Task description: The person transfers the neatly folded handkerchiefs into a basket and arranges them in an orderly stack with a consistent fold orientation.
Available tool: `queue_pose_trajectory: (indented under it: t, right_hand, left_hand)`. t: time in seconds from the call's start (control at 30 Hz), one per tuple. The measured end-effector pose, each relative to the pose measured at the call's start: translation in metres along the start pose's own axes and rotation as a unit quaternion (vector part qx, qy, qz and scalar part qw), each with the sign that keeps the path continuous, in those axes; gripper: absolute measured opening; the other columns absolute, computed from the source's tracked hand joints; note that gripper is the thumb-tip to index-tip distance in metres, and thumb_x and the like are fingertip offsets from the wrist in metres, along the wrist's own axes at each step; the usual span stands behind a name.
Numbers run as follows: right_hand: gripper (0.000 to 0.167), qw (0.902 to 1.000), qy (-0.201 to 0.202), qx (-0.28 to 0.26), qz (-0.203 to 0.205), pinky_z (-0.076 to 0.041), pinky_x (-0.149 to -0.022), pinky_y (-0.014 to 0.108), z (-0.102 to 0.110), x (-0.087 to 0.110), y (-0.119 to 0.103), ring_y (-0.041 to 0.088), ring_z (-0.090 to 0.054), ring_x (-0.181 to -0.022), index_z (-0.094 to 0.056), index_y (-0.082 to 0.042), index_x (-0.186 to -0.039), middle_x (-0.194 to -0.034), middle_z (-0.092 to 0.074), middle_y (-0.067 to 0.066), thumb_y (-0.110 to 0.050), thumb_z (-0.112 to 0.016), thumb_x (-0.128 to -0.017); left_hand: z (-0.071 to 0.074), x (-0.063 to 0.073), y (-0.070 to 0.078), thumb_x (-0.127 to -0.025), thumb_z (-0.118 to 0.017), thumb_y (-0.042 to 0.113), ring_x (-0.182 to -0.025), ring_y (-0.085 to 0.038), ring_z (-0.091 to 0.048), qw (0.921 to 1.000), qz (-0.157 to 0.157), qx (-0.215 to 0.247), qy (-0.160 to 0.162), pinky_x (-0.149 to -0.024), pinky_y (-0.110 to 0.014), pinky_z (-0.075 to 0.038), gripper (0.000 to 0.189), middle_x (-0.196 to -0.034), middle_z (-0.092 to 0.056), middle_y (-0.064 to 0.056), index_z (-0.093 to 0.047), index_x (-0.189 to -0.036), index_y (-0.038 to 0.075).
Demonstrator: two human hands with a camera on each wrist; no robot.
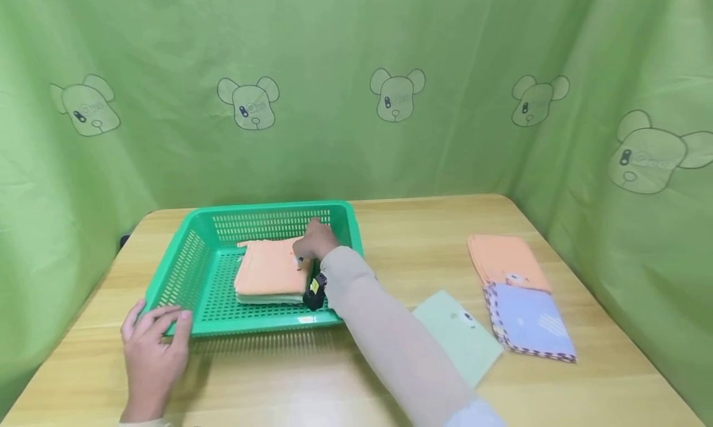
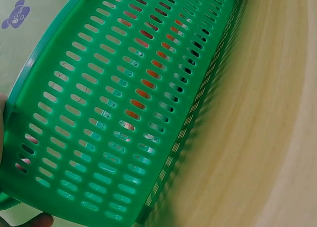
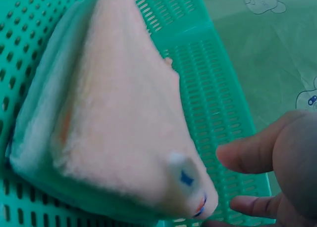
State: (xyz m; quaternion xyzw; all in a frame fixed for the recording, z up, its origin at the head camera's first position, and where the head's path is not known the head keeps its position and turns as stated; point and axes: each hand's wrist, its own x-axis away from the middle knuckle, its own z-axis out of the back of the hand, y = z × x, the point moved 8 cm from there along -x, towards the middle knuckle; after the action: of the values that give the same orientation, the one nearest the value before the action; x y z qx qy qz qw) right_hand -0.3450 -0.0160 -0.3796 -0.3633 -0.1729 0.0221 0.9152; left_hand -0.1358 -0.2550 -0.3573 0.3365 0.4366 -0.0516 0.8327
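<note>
In the head view, a green perforated plastic basket (image 1: 245, 325) stands on the table's left half. My left hand (image 1: 155, 349) grips its front left corner at the rim; in the left wrist view the basket's slotted wall (image 2: 94, 98) fills most of the picture. Inside the basket lies a folded orange towel (image 1: 270, 266) on top of a pale green folded towel (image 1: 268, 299). My right hand (image 1: 316, 240) is over the right end of this stack. Thumb and fingers (image 3: 252, 155) stand apart beside the orange towel's printed corner in the right wrist view.
To the right of the basket, a light green folded towel (image 1: 459, 337) lies on the wooden table (image 1: 412, 235). Further right are another orange towel (image 1: 509, 260) and a blue towel with a checked edge (image 1: 531, 319). Green curtains (image 1: 323, 148) with bear prints surround the table.
</note>
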Motion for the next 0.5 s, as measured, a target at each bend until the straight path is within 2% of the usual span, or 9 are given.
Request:
queue_pose_trajectory:
  t: [0.13,0.2,0.27,0.4,0.5]
  right_hand:
    - [0.079,0.9999,0.011,-0.007,0.006,-0.037,-0.045,0.029,0.006,0.001,-0.006,0.012,-0.033,-0.043,-0.009,-0.003,-0.154,-0.142,-0.043,0.022,-0.016,-0.057,-0.093]
    - [0.075,0.9996,0.014,-0.02,0.013,-0.038,-0.046,0.03,0.009,0.003,-0.01,0.013,-0.035,-0.044,-0.014,-0.003,-0.154,-0.143,-0.043,0.021,-0.019,-0.057,-0.094]
    - [0.068,0.9988,0.016,-0.041,0.021,-0.038,-0.048,0.032,0.013,0.006,-0.012,0.014,-0.035,-0.045,-0.023,-0.004,-0.151,-0.141,-0.044,0.02,-0.021,-0.058,-0.095]
    - [0.058,0.9967,0.006,-0.074,0.032,-0.05,-0.06,0.038,0.018,0.013,-0.015,0.019,-0.051,-0.057,-0.036,-0.006,-0.144,-0.143,-0.043,0.015,-0.025,-0.061,-0.095]
    - [0.054,0.9961,0.003,-0.076,0.044,-0.053,-0.066,0.037,0.025,0.016,-0.017,0.02,-0.059,-0.07,-0.041,-0.006,-0.139,-0.13,-0.051,0.014,-0.026,-0.063,-0.094]
  left_hand:
    - [0.0,-0.003,-0.004,-0.082,-0.065,0.008,-0.092,-0.023,-0.053,1.0,0.001,0.003,-0.003,-0.113,-0.043,-0.017,0.015,-0.089,-0.068,-0.025,-0.069,-0.078,-0.007]
    - [0.0,-0.005,-0.005,-0.081,-0.066,0.007,-0.091,-0.028,-0.053,1.0,0.003,0.004,-0.007,-0.113,-0.043,-0.016,0.015,-0.089,-0.068,-0.025,-0.069,-0.078,-0.007]
    - [-0.001,-0.004,-0.006,-0.081,-0.066,0.007,-0.093,-0.029,-0.053,0.9999,0.007,0.003,-0.01,-0.113,-0.042,-0.016,0.015,-0.09,-0.068,-0.025,-0.07,-0.079,-0.007]
    - [-0.002,-0.004,-0.006,-0.082,-0.066,0.007,-0.095,-0.032,-0.053,0.9998,0.011,0.001,-0.015,-0.114,-0.042,-0.015,0.015,-0.091,-0.067,-0.026,-0.07,-0.079,-0.007]
    - [-0.002,-0.005,-0.006,-0.083,-0.065,0.007,-0.095,-0.032,-0.053,0.9998,0.011,-0.002,-0.014,-0.114,-0.042,-0.015,0.015,-0.091,-0.067,-0.025,-0.07,-0.08,-0.007]
